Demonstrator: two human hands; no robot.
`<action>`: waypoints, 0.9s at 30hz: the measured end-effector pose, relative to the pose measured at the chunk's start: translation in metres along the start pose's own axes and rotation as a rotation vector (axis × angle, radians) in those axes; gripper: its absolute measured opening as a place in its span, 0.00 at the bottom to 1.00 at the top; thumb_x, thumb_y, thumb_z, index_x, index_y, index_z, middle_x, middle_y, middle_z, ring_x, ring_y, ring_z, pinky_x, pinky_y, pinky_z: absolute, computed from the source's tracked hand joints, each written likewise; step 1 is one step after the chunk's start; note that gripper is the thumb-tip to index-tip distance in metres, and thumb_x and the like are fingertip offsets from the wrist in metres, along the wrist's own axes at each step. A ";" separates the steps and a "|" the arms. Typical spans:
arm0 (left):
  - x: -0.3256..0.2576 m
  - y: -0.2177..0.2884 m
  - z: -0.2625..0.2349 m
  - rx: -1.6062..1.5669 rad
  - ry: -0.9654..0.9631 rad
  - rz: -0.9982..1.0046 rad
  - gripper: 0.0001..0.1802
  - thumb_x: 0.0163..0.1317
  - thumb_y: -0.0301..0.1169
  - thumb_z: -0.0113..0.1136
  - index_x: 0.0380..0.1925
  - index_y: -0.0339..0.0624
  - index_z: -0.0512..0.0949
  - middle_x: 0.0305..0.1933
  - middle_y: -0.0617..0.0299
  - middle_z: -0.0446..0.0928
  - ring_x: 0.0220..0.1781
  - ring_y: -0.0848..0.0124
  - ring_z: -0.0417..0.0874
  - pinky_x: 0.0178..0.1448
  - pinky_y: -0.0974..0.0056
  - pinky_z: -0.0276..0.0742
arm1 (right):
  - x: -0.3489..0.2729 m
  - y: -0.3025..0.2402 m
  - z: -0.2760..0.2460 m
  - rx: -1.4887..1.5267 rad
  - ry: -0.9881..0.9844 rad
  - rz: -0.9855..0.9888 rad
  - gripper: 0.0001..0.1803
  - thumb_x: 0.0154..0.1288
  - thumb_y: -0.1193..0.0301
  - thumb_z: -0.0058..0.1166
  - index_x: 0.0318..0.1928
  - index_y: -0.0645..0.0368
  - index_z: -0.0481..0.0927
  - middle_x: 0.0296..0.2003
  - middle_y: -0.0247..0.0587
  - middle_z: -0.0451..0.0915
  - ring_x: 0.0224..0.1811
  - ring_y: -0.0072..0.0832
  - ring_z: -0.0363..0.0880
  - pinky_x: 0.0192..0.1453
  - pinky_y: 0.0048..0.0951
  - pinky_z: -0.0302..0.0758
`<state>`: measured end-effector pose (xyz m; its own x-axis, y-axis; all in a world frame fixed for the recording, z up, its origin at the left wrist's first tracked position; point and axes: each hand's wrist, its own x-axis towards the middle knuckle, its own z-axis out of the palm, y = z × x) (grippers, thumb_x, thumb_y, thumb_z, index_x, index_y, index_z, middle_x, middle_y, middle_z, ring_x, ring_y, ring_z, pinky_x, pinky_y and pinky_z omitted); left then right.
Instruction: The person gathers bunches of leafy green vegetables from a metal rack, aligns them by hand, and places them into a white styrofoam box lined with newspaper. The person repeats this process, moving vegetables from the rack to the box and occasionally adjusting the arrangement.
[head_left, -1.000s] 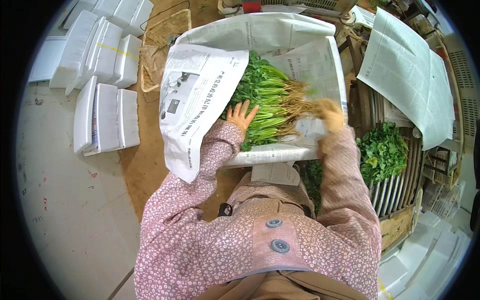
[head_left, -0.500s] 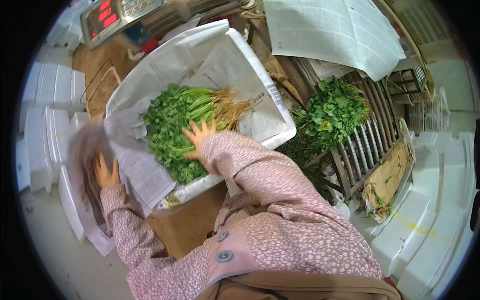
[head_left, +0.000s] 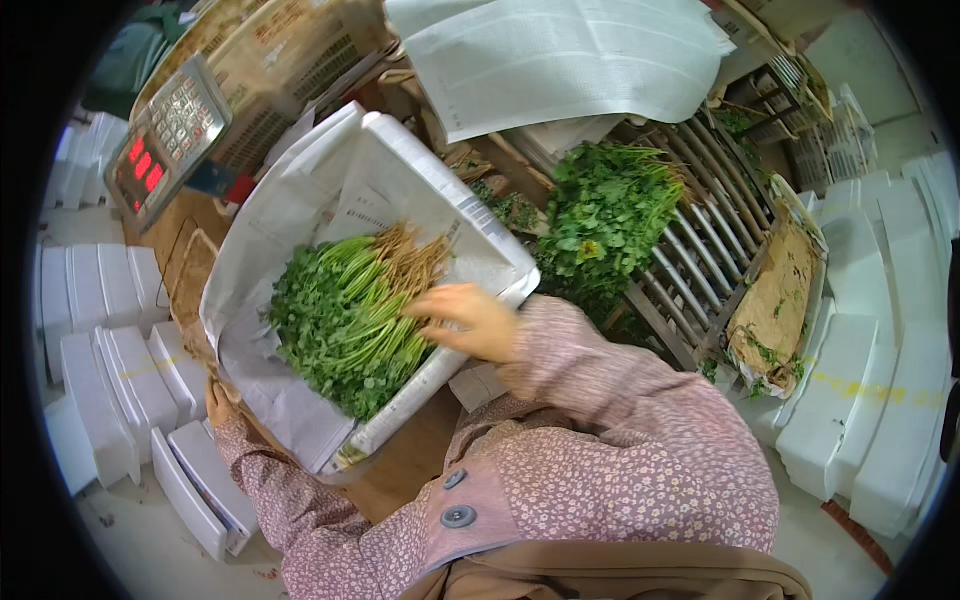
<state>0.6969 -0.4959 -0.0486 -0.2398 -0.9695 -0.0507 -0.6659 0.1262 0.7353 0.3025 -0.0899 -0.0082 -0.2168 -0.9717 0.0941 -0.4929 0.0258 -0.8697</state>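
A white foam box (head_left: 455,185) lined with newspaper (head_left: 285,400) stands in front of me. Inside lies a heap of leafy greens (head_left: 345,320), with pale green stems and brown stringy roots toward the far right. Over the near right rim is my right hand (head_left: 465,320), its fingers stretched apart toward the stems and slightly blurred. It holds nothing that I can see. My left hand (head_left: 220,400) is low at the box's outer left side, beside the newspaper edge. Its fingers are mostly hidden, so their grip does not show.
A scale with a red display (head_left: 170,140) stands at the far left. More greens (head_left: 610,210) lie on a slatted rack (head_left: 700,250) at right, below white sheets (head_left: 560,65). White foam boxes and lids (head_left: 110,285) are stacked left, with more foam boxes (head_left: 850,370) right.
My right hand has lifted off the leaves and drawn back right to the near rim. My left hand has left the outer flap, which no longer hangs over the left side. The view has shifted.
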 end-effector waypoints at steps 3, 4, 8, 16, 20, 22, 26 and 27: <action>-0.018 0.117 0.082 -0.293 -0.143 0.200 0.21 0.69 0.34 0.49 0.58 0.34 0.71 0.58 0.53 0.74 0.59 0.65 0.74 0.65 0.65 0.66 | -0.087 -0.016 -0.104 0.167 0.705 0.404 0.12 0.64 0.64 0.57 0.40 0.60 0.83 0.38 0.43 0.84 0.39 0.31 0.81 0.48 0.31 0.78; -0.042 0.186 0.124 -0.258 -0.213 0.249 0.21 0.69 0.34 0.50 0.58 0.34 0.71 0.58 0.52 0.74 0.60 0.65 0.74 0.65 0.64 0.66 | -0.117 0.001 -0.130 0.202 0.949 0.488 0.15 0.65 0.60 0.55 0.41 0.60 0.83 0.37 0.41 0.83 0.39 0.30 0.81 0.48 0.29 0.78; -0.171 0.395 0.278 -0.190 -0.709 0.782 0.19 0.66 0.33 0.52 0.57 0.42 0.74 0.58 0.54 0.75 0.61 0.62 0.74 0.68 0.60 0.66 | -0.228 0.075 -0.204 0.419 1.278 0.553 0.14 0.70 0.66 0.50 0.43 0.67 0.80 0.37 0.42 0.82 0.37 0.27 0.80 0.45 0.28 0.79; -0.325 0.453 0.485 0.562 -0.814 1.131 0.48 0.56 0.55 0.58 0.70 0.46 0.50 0.71 0.49 0.54 0.73 0.52 0.53 0.73 0.47 0.50 | -0.184 0.145 -0.255 0.518 1.008 0.942 0.24 0.67 0.56 0.52 0.47 0.68 0.77 0.35 0.47 0.82 0.36 0.29 0.81 0.38 0.29 0.75; -0.345 0.451 0.465 0.577 -0.849 1.166 0.46 0.55 0.47 0.63 0.70 0.47 0.52 0.71 0.45 0.53 0.72 0.49 0.54 0.73 0.49 0.53 | -0.196 0.190 -0.252 0.341 0.842 0.826 0.21 0.66 0.55 0.53 0.41 0.64 0.77 0.31 0.44 0.81 0.33 0.26 0.80 0.38 0.29 0.73; -0.333 0.448 0.469 0.443 -0.999 1.035 0.44 0.56 0.44 0.60 0.70 0.47 0.52 0.71 0.43 0.52 0.72 0.49 0.54 0.73 0.51 0.53 | -0.211 0.182 -0.240 0.745 0.970 0.680 0.18 0.67 0.59 0.52 0.46 0.62 0.76 0.36 0.41 0.80 0.33 0.25 0.79 0.40 0.28 0.74; -0.294 0.452 0.474 0.320 -1.210 0.654 0.40 0.61 0.41 0.56 0.70 0.45 0.51 0.73 0.46 0.49 0.74 0.51 0.51 0.75 0.55 0.49 | -0.241 0.160 -0.222 0.797 1.068 0.595 0.17 0.68 0.61 0.52 0.49 0.61 0.74 0.38 0.39 0.79 0.35 0.25 0.78 0.43 0.26 0.76; -0.289 0.454 0.476 0.311 -1.258 0.539 0.40 0.62 0.42 0.56 0.70 0.45 0.50 0.74 0.47 0.49 0.75 0.51 0.49 0.76 0.55 0.48 | -0.247 0.162 -0.218 0.722 1.053 0.600 0.17 0.69 0.61 0.51 0.49 0.61 0.74 0.39 0.39 0.79 0.36 0.25 0.78 0.44 0.26 0.76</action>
<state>0.1272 -0.0586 -0.0218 -0.8661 0.0268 -0.4991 -0.3777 0.6190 0.6886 0.0922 0.2051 -0.0668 -0.9144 -0.2197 -0.3401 0.3625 -0.0697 -0.9294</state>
